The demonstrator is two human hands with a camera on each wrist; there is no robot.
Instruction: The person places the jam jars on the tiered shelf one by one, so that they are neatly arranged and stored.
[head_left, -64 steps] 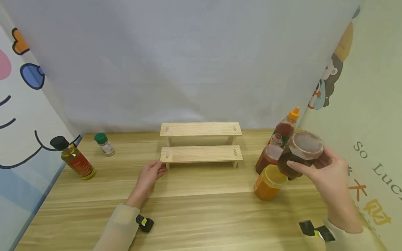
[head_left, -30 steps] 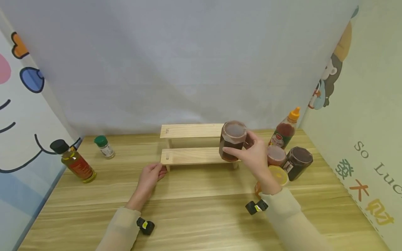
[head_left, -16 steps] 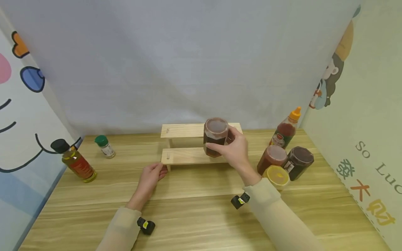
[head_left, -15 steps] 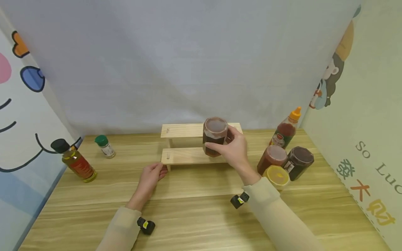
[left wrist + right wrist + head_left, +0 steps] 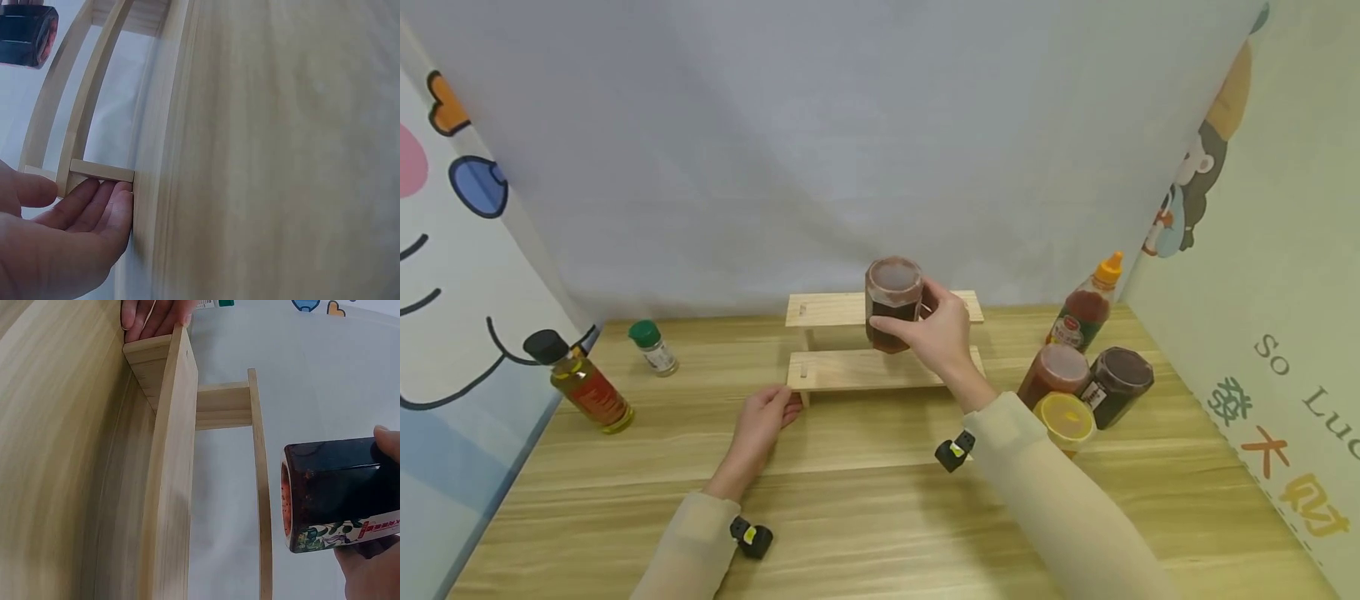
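Note:
In the head view, my right hand (image 5: 946,335) grips a glass jar of dark sauce (image 5: 891,323) around its side, thumb in front and fingers behind. The jar is upright above a two-tier wooden rack (image 5: 842,371). A gap shows between the jar's base (image 5: 287,500) and the rack's upper board (image 5: 262,506) in the right wrist view. My left hand (image 5: 762,421) holds the rack's lower left end. Seen from the left wrist, the thumb (image 5: 34,189) is at the board's end and the fingers lie against the leg (image 5: 103,170).
Right of the rack stand a red sauce squeeze bottle (image 5: 1082,312), a reddish jar (image 5: 1051,375), a yellow-lidded jar (image 5: 1066,418) and another dark jar (image 5: 1116,387). On the left are an oil bottle (image 5: 591,392) and a green-capped shaker (image 5: 655,348). A pale curtain (image 5: 880,150) hangs behind.
My right hand has carried the dark jar from the group at right leftward to the rack, then slightly higher and farther back. The left hand has stayed at the rack's end.

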